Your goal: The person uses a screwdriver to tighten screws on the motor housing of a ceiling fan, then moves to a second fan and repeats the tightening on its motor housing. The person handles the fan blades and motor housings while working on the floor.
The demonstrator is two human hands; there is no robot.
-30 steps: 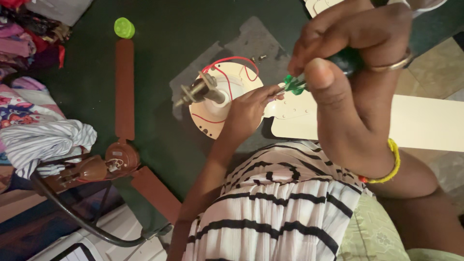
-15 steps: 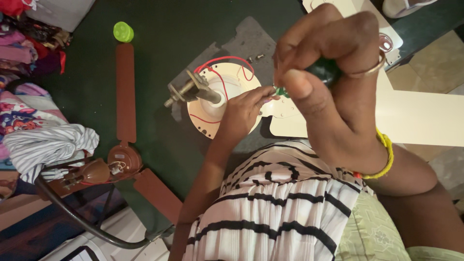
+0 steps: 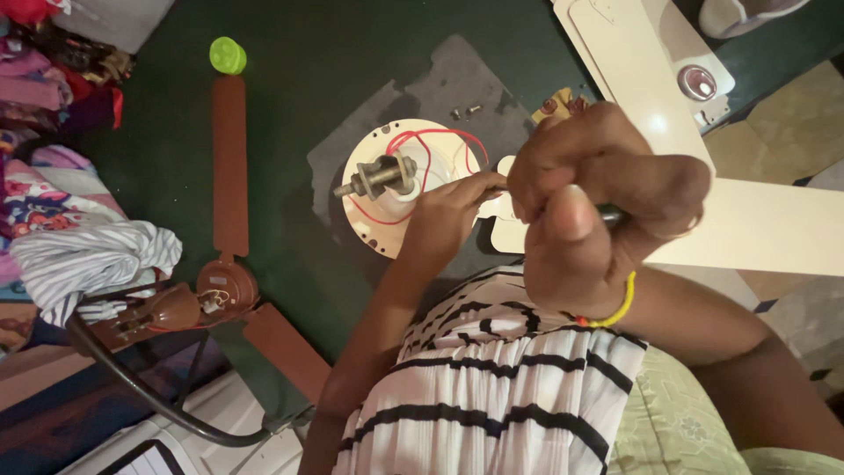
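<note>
Two hands, left hand and right hand, one cream fan motor plate with one metal shaft, two red wires, two brown fan blades, two cream fan blades, one green cap, two loose screws, one yellow bracelet

Dark green floor strewn with ceiling-fan parts

The dark green floor carries a grey worn patch near the centre; on it sits the cream fan motor housing with its brass shaft and red wires, and two small screws lie at 12 o'clock from it. At 9 o'clock lies a brown fan, one brown blade pointing to 12, where a lime-green cap rests. Cream fan blades spread at 3 o'clock. A heap of clothes fills the far 9 o'clock edge, with a black cable curving at 7; what it joins is hard to tell.
</note>
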